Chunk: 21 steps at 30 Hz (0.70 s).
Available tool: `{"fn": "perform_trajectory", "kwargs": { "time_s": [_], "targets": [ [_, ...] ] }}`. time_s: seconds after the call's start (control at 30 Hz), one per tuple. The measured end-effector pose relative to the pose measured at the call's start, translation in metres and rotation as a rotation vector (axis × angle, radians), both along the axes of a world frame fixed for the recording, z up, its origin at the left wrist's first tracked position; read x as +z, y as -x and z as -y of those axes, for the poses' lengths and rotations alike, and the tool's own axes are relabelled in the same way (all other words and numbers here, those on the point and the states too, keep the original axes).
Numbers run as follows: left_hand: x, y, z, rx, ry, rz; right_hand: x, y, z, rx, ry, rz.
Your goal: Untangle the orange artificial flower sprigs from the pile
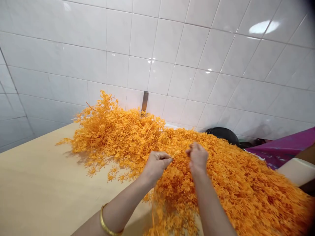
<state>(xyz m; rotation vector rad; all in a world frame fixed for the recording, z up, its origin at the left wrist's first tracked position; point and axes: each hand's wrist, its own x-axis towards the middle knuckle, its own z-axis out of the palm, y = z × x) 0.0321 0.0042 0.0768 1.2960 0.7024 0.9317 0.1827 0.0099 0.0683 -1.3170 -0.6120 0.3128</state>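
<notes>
A large heap of orange plastic flower sprays (115, 131), with thin stems and small spiky heads, spreads across the table. My left hand (157, 164) is closed in a pinch over the heap, thumb and forefinger on a thin orange flower stem (175, 154). Some orange strands hang below this hand. To its right, my right hand (198, 157) is raised just above the heap with its fingers curled in. It is slightly blurred, and whatever its fingers may hold is hidden. The two hands are a short gap apart.
The pale wooden table (44, 183) shows at the left. A white tiled wall (159, 42) rises behind, with a dark metal bracket (145, 101) at its foot. Black round plates (222, 134) and a purple plastic sheet (283, 147) lie at the right beyond the heap.
</notes>
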Motion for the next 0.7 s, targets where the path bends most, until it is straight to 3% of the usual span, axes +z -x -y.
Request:
{"fn": "perform_trajectory", "kwargs": {
  "time_s": [0.07,0.17,0.4,0.57,0.7],
  "targets": [
    [-0.001,0.000,0.003,-0.005,-0.030,-0.021,0.006,-0.019,0.004,-0.020,-0.003,-0.052],
    [-0.008,-0.002,0.001,0.028,-0.056,-0.040,0.013,-0.027,0.010,0.125,0.003,-0.057],
    [-0.016,0.002,-0.011,0.170,-0.186,-0.060,0.020,-0.006,0.013,0.483,0.167,-0.163],
    [-0.020,0.002,-0.014,0.189,-0.277,-0.088,0.023,0.004,0.020,0.749,0.204,-0.161],
    [-0.026,0.000,-0.014,0.200,-0.398,-0.134,0.014,0.014,0.016,0.832,0.230,-0.066]
  ]
}}
